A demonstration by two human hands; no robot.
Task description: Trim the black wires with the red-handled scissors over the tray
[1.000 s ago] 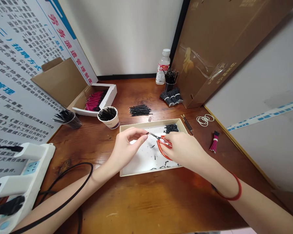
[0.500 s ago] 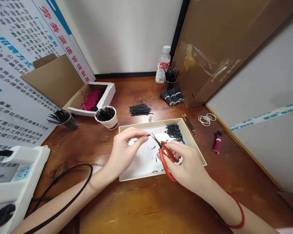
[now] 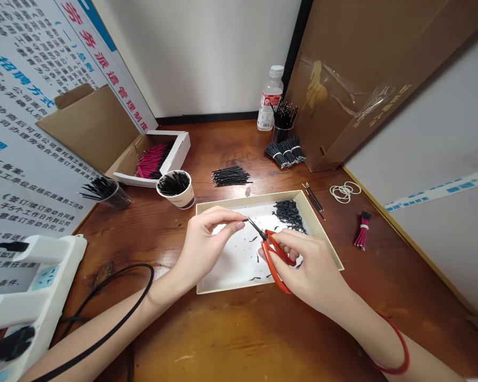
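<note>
Over the shallow white-lined box, my left hand pinches a short black wire between thumb and fingertips; most of it is hidden by the fingers. My right hand grips a pair of scissors with red handles, its fingers through the loops. The slim blades point up and left, their tips right by the wire end. Inside the box, black clippings are heaped at the back right, and a few bits lie scattered on its floor.
Behind the box lies a pile of black wires. A paper cup, a plastic cup and an open carton hold more wires. Bundled wires, a bottle, rubber bands and a power strip stand around.
The scissors' tips have come closer to the wire at my left fingertips. My left hand keeps its pinch, and the whole view has shifted slightly.
</note>
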